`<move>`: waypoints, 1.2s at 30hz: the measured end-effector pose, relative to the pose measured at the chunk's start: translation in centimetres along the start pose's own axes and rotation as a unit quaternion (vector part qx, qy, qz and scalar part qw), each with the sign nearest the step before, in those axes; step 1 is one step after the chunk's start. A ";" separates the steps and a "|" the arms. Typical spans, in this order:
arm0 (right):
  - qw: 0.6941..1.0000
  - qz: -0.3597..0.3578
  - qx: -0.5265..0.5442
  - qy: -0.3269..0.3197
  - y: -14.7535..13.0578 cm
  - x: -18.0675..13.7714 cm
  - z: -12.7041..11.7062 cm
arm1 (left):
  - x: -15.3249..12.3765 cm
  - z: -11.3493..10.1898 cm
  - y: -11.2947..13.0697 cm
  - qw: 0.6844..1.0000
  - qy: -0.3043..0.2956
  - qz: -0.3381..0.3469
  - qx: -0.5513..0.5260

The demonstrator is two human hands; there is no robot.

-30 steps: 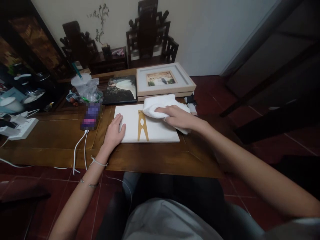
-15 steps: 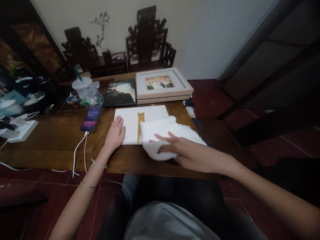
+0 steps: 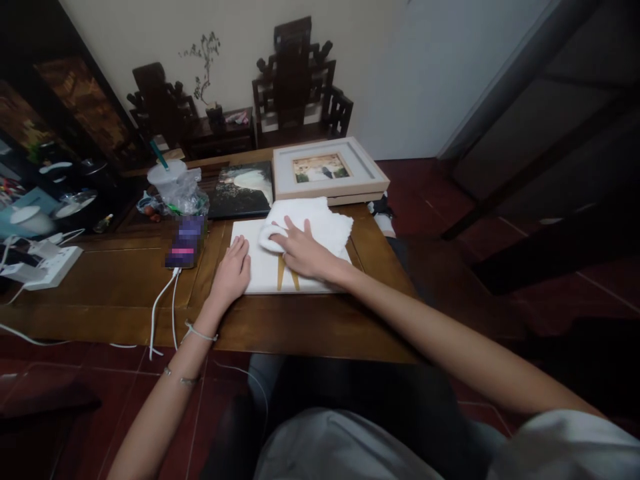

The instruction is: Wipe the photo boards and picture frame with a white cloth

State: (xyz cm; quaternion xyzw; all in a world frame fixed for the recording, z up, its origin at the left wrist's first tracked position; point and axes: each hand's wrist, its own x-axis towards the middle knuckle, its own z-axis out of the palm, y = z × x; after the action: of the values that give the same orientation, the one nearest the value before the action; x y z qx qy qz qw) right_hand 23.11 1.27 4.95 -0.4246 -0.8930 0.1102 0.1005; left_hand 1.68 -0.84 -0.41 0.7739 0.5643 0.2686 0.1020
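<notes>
A flat white panel point(image 3: 257, 283) lies on the wooden table, with a gold-brown shape on its face; two narrow legs of that shape point(image 3: 281, 275) show below the cloth. My left hand point(image 3: 233, 270) rests flat on the panel's left edge, fingers stretched out, holding nothing. On the panel's upper part, a fluffy white cloth point(image 3: 325, 223) sits bunched under my right hand point(image 3: 304, 252), which presses it down with some fingers spread and others tucked into the folds. The cloth hides the top of the gold-brown shape and the panel's far right corner.
Behind the panel are a light-framed picture point(image 3: 373, 167) and a dark photo panel point(image 3: 243, 190). Leftward lie a phone point(image 3: 186, 243) with white cables, a plastic cup point(image 3: 167, 175) in crinkled wrap, and a power strip point(image 3: 55, 268). The table's front edge point(image 3: 320, 347) is near my lap.
My right hand has carried the cloth left and away from me, from the panel's near right corner to its upper middle. My left hand stays on the panel.
</notes>
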 end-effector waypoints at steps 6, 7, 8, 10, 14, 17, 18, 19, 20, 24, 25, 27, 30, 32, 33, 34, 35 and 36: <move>0.995 -0.052 -0.043 -0.079 -3.4 -4.1 0.0 | 0.0 0.0 0.2 1.000 -0.001 0.000 0.018; 0.993 -0.063 -0.042 -0.089 -3.9 -5.1 -0.3 | 0.0 0.0 0.2 1.000 -0.001 -0.001 0.017; 0.991 -0.076 -0.035 -0.101 -4.4 -6.0 -0.7 | 0.0 0.0 0.2 1.000 -0.001 -0.002 0.015; 0.985 -0.112 0.001 -0.130 -5.0 -7.5 -1.8 | 0.0 0.0 0.2 1.000 0.000 -0.003 0.010; 0.962 -0.185 0.114 -0.163 -4.0 -8.3 -4.3 | -0.1 0.1 0.1 1.000 0.004 -0.003 0.013; 0.964 -0.174 0.135 -0.149 -2.1 -6.8 -5.0 | -0.1 0.1 0.1 1.000 0.000 -0.005 0.015; 0.970 -0.163 0.123 -0.134 -1.6 -6.0 -4.8 | 0.0 0.1 0.1 1.000 -0.002 -0.005 0.015; 0.976 -0.151 0.105 -0.114 -1.1 -5.1 -4.5 | 0.0 0.1 0.1 1.000 -0.004 -0.005 0.015; 0.983 -0.137 0.083 -0.093 -0.8 -4.1 -4.0 | 0.0 0.0 0.1 1.000 -0.004 -0.005 0.014; 0.996 -0.085 -0.014 -0.034 -0.8 0.0 -1.5 | 0.0 -0.1 -0.1 1.000 0.005 0.002 0.002; 0.996 -0.078 -0.040 -0.029 -1.0 0.7 -1.0 | 0.0 -0.1 -0.2 1.000 0.005 0.003 -0.002; 0.993 -0.079 -0.086 -0.019 -1.6 1.6 -0.2 | 0.0 -0.1 -0.3 1.000 0.001 0.002 -0.005; 0.985 -0.106 -0.133 -0.017 -2.6 1.1 0.6 | 0.0 -0.1 -0.3 1.000 -0.006 0.002 -0.003; 0.981 -0.128 -0.144 -0.028 -3.3 -0.4 0.9 | 0.0 -0.2 -0.2 1.000 -0.006 -0.002 -0.002; 0.979 -0.138 -0.146 -0.032 -3.6 -1.4 0.9 | 0.0 -0.2 -0.1 1.000 -0.006 -0.006 -0.002; 0.977 -0.151 -0.145 -0.032 -4.0 -2.5 0.9 | 0.0 -0.3 0.0 1.000 -0.006 -0.010 -0.001; 0.976 -0.165 -0.141 -0.029 -4.3 -3.6 0.8 | 0.0 -0.3 0.1 1.000 -0.008 -0.014 0.001; 0.974 -0.184 -0.133 -0.027 -4.5 -4.6 0.6 | 0.0 -0.4 0.2 1.000 -0.010 -0.015 0.003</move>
State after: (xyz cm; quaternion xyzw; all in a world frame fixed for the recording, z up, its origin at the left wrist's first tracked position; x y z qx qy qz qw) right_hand 22.47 -5.18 5.27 -0.2598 -0.9648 -0.0184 0.0371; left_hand 1.65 -0.94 0.02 0.7684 0.5758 0.2573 0.1091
